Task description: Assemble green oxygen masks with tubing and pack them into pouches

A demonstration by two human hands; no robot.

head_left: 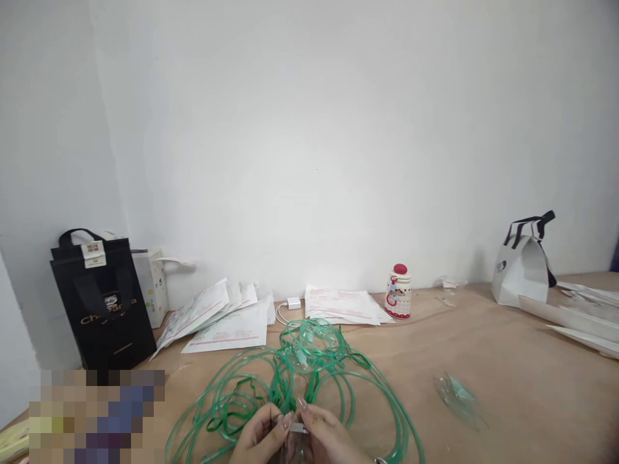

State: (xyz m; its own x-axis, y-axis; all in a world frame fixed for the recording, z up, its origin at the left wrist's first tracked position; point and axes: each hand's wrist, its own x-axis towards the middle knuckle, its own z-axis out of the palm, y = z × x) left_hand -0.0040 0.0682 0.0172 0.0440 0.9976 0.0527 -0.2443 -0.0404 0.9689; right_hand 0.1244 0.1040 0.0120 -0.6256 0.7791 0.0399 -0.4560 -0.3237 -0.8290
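Note:
At the bottom middle, my left hand (264, 433) and my right hand (329, 433) are close together with bent fingers. Between them they pinch a small silver metal strip (298, 428) on a clear plastic oxygen mask (296, 449), whose lower part runs out of the picture. Around and beyond the hands lie loose coils of green tubing (401, 412) and green elastic straps (225, 422). More clear oxygen masks (316, 336) rest in the pile just past my fingertips. Exactly how the fingertips meet the strip is partly hidden.
Clear plastic pieces (457, 396) lie to the right. White printed packets (232, 328) and more packets (343, 305) line the wall, with a white charger (293, 303) and a red-topped bottle (398, 296). A black bag (104, 309) stands left, a white bag (522, 274) right.

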